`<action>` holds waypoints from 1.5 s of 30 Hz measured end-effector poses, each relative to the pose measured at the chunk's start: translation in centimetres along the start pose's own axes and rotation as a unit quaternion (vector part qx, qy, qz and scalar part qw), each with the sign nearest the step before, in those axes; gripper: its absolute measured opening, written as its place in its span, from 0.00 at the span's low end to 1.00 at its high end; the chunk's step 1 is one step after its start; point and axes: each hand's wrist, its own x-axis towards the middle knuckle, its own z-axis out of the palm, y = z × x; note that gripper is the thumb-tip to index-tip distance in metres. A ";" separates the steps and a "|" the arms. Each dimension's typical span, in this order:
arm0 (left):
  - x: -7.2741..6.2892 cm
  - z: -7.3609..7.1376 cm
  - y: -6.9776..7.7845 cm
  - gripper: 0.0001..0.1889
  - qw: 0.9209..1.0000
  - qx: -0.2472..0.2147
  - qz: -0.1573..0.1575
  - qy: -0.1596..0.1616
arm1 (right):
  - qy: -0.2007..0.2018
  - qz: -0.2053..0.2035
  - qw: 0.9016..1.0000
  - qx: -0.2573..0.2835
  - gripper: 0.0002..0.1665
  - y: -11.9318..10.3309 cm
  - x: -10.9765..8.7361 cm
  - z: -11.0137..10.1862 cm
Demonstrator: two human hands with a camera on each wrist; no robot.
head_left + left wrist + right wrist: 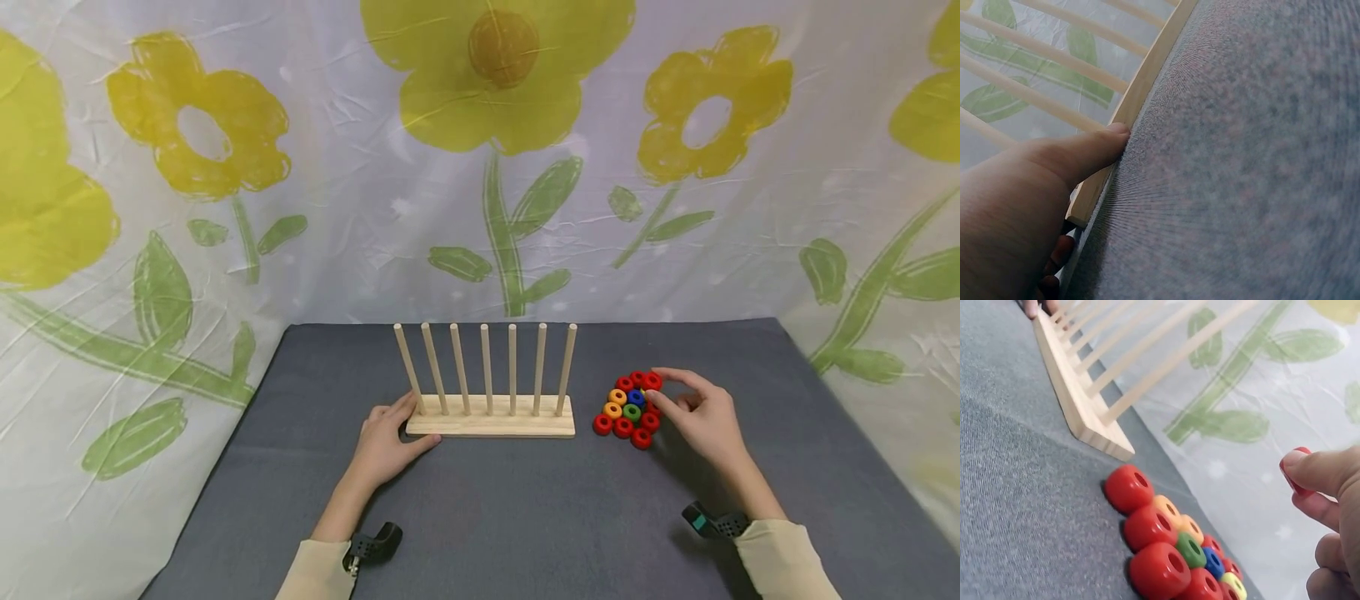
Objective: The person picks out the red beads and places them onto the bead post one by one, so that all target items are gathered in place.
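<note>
A wooden peg stand [491, 427] with several upright pegs sits on the table. My left hand [385, 444] holds its left end, the thumb against the front edge and the fingers round the far side; in the left wrist view the thumb [1094, 150] touches the base. Between thumb and forefinger, my right hand [705, 421] pinches a red bead [1295, 472], raised over the other beads. Below it lies a close cluster of beads with holes: red ones [622, 427], orange ones [612, 410], a green bead [632, 412], a blue bead [636, 397] and a yellow bead [1235, 585], partly hidden in the head view.
A dark grey cloth [495, 517] covers the table. Behind it hangs a white curtain [337, 250] printed with yellow flowers. The bead cluster lies just right of the stand. Both wrists wear black bands [372, 546].
</note>
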 end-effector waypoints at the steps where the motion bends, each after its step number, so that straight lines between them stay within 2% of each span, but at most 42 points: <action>1: 0.0 0.0 0.0 0.47 1.000 -0.001 0.002 0.001 | 0.000 0.000 1.000 0.002 0.21 -0.1 0.1 0.1; 10: 0.0 0.1 -0.1 0.47 1.000 -0.004 0.008 0.007 | 0.010 -0.012 1.000 0.014 0.21 -1.8 1.1 0.6; 16: -0.1 0.1 -0.1 0.47 1.000 -0.005 0.004 0.003 | 0.020 -0.026 0.999 0.039 0.21 -5.4 1.3 0.5; 22: -0.2 0.0 0.1 0.47 1.000 -0.003 0.006 0.005 | 0.021 0.000 0.998 0.061 0.20 -8.0 1.6 0.0; 32: -0.2 0.0 0.2 0.46 1.000 -0.003 0.007 0.009 | 0.033 0.008 0.996 0.086 0.19 -8.7 2.0 0.4; 45: -0.2 0.0 0.1 0.46 1.000 -0.001 0.014 0.011 | 0.051 -0.027 0.995 0.086 0.20 -10.2 2.7 0.5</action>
